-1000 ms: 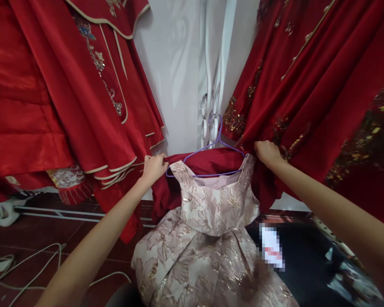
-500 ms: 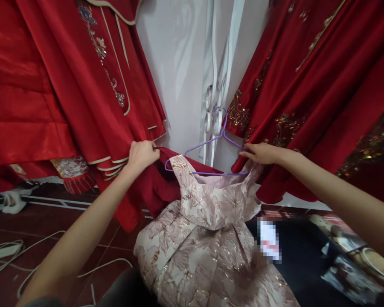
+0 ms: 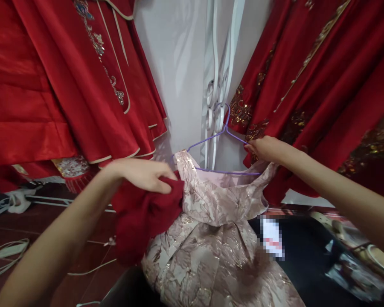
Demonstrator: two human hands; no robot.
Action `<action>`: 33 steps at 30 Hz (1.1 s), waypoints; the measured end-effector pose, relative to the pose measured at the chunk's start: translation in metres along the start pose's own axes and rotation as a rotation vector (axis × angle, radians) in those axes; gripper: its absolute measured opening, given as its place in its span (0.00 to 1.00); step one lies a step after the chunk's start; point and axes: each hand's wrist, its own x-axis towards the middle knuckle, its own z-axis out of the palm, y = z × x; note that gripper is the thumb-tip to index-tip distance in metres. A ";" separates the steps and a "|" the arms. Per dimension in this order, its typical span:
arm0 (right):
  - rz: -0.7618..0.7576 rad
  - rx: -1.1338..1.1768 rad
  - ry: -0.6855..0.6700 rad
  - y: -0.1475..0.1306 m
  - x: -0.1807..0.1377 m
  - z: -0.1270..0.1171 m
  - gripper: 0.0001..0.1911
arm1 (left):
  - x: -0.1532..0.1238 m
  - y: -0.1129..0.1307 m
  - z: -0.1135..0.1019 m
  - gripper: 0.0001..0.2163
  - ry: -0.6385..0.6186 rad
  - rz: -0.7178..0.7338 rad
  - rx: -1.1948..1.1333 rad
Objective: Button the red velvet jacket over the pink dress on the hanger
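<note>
A pale pink and gold floral dress (image 3: 220,200) hangs from a purple hanger (image 3: 208,138), whose hook is at the white door handles (image 3: 213,119). My right hand (image 3: 265,149) is closed on the hanger's right arm, above that shoulder strap. At the left strap, my left hand (image 3: 147,175) pinches a dark red cloth (image 3: 147,213), bunched and hanging down beside the dress. The hanger's left end is partly hidden by the strap and cloth.
Red embroidered garments hang on the left (image 3: 70,85) and right (image 3: 320,85) of the white doors (image 3: 173,64). A pale cable and power strip (image 3: 9,251) lie on the dark red floor tiles. Shoes (image 3: 380,260) and a black surface (image 3: 301,251) are at lower right.
My left hand has drawn the dark red cloth down and toward me, off the hanger's lower bar. My right hand and the dress have shifted slightly right.
</note>
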 end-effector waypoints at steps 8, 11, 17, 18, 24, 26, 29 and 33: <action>0.100 0.025 0.032 -0.009 -0.013 -0.009 0.22 | 0.062 0.007 0.009 0.21 0.268 0.131 0.170; 0.127 0.053 0.106 -0.010 -0.024 -0.013 0.23 | 0.075 -0.029 -0.005 0.26 0.559 -0.017 0.302; 0.236 0.178 0.465 0.000 -0.061 -0.010 0.20 | 0.102 -0.078 -0.010 0.28 0.683 -0.220 0.479; 0.257 0.181 0.456 0.003 -0.065 -0.006 0.20 | 0.106 -0.079 -0.009 0.26 0.663 -0.223 0.492; 0.198 0.201 0.386 0.018 -0.064 0.038 0.28 | 0.126 -0.065 -0.007 0.21 0.738 -0.277 0.746; 0.253 0.207 0.356 0.022 -0.061 0.052 0.30 | 0.128 -0.064 -0.008 0.20 0.762 -0.294 0.805; 0.282 0.210 0.282 0.027 -0.059 0.063 0.27 | 0.131 -0.070 -0.009 0.19 0.763 -0.317 0.840; 0.251 0.244 0.212 0.029 -0.063 0.063 0.20 | 0.138 -0.085 -0.012 0.18 0.787 -0.344 0.812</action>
